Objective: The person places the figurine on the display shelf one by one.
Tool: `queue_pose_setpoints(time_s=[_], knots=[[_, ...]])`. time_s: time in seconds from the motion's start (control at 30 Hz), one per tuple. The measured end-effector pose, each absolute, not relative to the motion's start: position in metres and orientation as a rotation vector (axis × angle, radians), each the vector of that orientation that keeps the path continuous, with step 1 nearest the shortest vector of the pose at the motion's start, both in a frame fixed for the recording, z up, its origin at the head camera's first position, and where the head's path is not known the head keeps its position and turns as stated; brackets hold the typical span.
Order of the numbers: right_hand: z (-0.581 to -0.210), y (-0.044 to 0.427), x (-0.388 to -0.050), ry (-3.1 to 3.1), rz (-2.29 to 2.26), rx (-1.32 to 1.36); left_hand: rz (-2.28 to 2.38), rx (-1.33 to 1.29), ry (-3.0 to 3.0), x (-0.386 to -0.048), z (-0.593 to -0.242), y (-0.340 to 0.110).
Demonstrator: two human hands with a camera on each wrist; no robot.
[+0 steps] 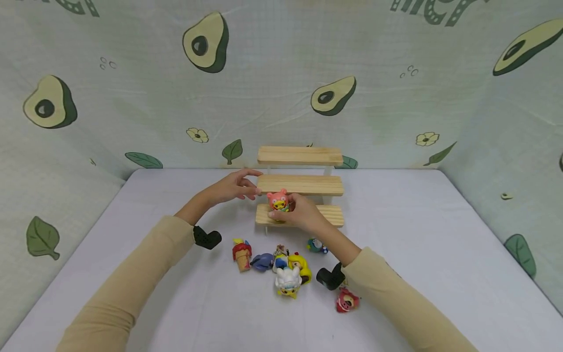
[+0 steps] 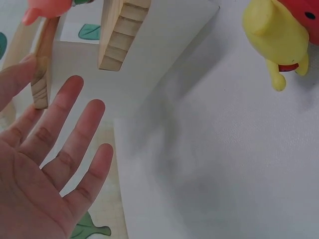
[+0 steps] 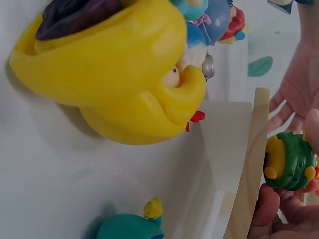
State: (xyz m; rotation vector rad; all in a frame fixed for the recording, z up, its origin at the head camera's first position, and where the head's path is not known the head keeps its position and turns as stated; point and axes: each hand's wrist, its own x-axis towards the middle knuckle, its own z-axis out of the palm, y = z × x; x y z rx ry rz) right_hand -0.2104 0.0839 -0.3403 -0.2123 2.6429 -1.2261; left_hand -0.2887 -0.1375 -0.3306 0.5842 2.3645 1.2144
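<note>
A wooden three-tier display shelf (image 1: 303,185) stands at the back of the table. My right hand (image 1: 301,212) holds a small figurine (image 1: 278,200) with a pink eared hood and yellow face at the left end of the lowest tier. Its green body (image 3: 294,159) shows between thumb and fingers in the right wrist view, close by the board; whether its base touches the wood I cannot tell. My left hand (image 1: 237,187) grips the left end of the middle tier between thumb and index finger. In the left wrist view its other fingers (image 2: 75,149) spread out straight.
Before the shelf lie several figurines: an ice-cream-cone one (image 1: 242,256), a blue-purple one (image 1: 262,262), a white-hooded one (image 1: 288,279), a yellow banana-like one (image 1: 303,268) and a teal one (image 1: 315,245). A red-pink figurine (image 1: 347,300) lies near my right sleeve. Patterned cloth (image 1: 272,98) hangs behind.
</note>
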Motion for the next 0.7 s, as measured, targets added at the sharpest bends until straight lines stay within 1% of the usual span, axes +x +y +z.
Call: queue_pose_setpoints(time_s=[0.2,0.4,0.7], knots=[[-0.337,0.082,-0.211,2.623,-1.176,-0.189,1.217,0.592,2.354,-0.289,-0.33,-0.138],[-0.336,0.089,-0.215,2.544,-1.172,-0.225,1.219,0.604,2.345,-0.289,-0.331,-0.138],[-0.337,0.101,-0.221,2.39,-1.294,-0.269,1.231,0.578,2.331,-0.288,-0.331,-0.138]])
